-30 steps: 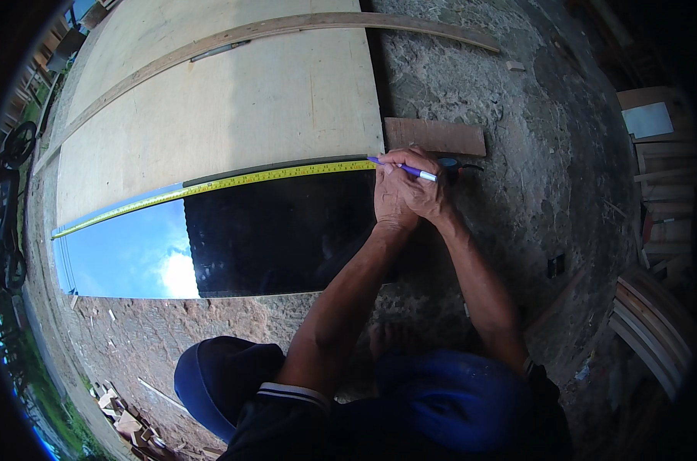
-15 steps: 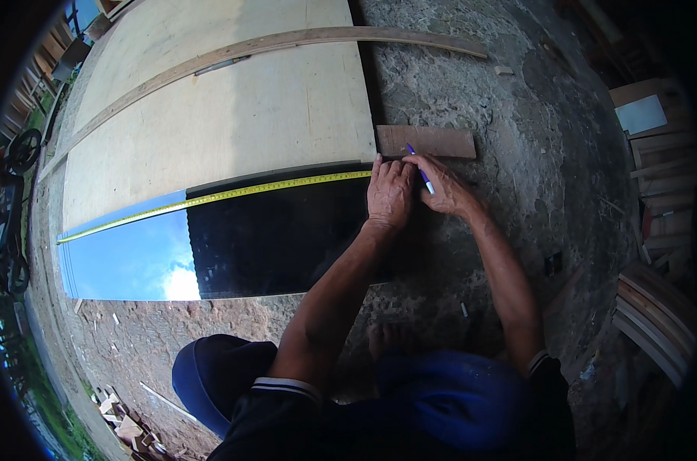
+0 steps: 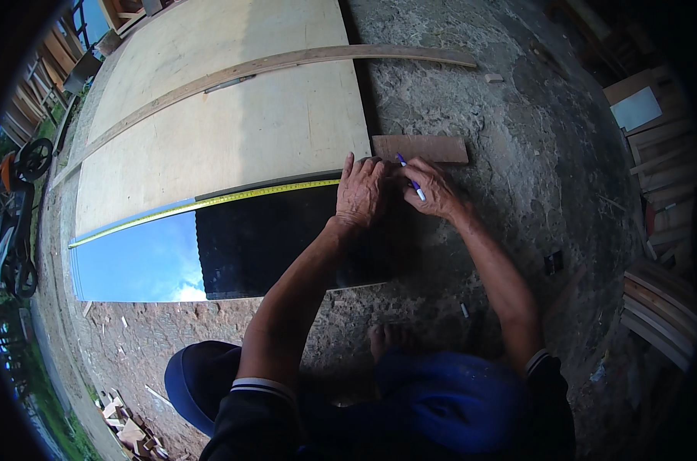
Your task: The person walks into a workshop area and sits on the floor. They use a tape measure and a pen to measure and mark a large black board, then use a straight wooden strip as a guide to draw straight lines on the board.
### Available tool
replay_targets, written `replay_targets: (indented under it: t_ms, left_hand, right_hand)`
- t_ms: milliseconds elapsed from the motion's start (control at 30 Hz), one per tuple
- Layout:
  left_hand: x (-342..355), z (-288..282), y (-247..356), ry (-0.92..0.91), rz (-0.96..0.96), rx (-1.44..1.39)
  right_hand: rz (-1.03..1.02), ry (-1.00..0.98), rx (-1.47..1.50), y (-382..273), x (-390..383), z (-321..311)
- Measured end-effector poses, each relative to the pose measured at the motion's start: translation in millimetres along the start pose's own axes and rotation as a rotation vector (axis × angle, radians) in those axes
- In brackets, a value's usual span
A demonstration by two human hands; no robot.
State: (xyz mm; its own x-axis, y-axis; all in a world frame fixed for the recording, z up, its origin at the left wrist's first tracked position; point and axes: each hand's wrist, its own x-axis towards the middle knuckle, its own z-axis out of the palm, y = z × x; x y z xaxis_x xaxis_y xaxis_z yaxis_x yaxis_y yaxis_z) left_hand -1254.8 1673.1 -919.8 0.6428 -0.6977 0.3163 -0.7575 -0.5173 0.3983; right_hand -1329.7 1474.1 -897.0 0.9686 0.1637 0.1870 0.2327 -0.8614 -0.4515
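Observation:
My left hand (image 3: 359, 192) lies palm down with fingers apart on the yellow tape measure (image 3: 272, 188), near the right end of a long glossy panel (image 3: 279, 238), which mirrors blue sky on its left part and looks black on its right. The tape stretches leftward along the panel's upper edge; its end under my fingers is hidden. Just right of that hand, my right hand (image 3: 433, 192) grips a purple-and-white pen (image 3: 411, 178). Above the panel lies pale plywood (image 3: 218, 138); a short reddish board (image 3: 433, 147) sits beside its corner.
A long batten (image 3: 287, 56) crosses the plywood onto rough concrete (image 3: 479, 115). A motorcycle (image 3: 22, 215) stands at the left. Stacked wood pieces (image 3: 656, 307) line the right, offcuts (image 3: 126, 426) lie lower left, and my legs are at the bottom.
My left hand has come out from beneath the right, shifted leftward and spread over the tape. The pen has turned from nearly level to steeply slanted in my right hand.

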Motion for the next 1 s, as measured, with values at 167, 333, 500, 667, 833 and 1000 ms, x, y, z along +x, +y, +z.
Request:
replay_targets:
  t_ms: [167, 333, 500, 667, 833, 1000]
  left_hand:
    - [14.9, -96.1, -81.9, -0.009, 0.037, 0.215]
    - [-30.4, -192.6, -146.8, -0.101, 0.084, 0.319]
    - [-173.7, -207.9, -168.2, 0.201, -0.578, -0.029]
    - [-306.7, -188.7, -186.7, 0.689, -1.306, -1.163]
    - [-310.2, -176.6, -207.7, 0.964, -1.180, -1.542]
    - [-274.0, -202.2, -235.4, 1.137, -1.103, -1.547]
  right_hand:
    - [0.105, -0.033, 0.026, -27.7, -11.5, -15.5]
    - [0.160, -0.094, 0.060, -44.2, -33.6, -15.9]
    - [0.175, -0.200, 0.128, -53.2, -55.0, -36.8]
    - [0.196, -0.339, 0.287, -70.0, -59.1, -47.6]
    - [0.233, -0.424, 0.381, -95.8, -61.2, -42.6]
    - [0.247, -0.429, 0.387, -104.6, -68.8, -36.0]
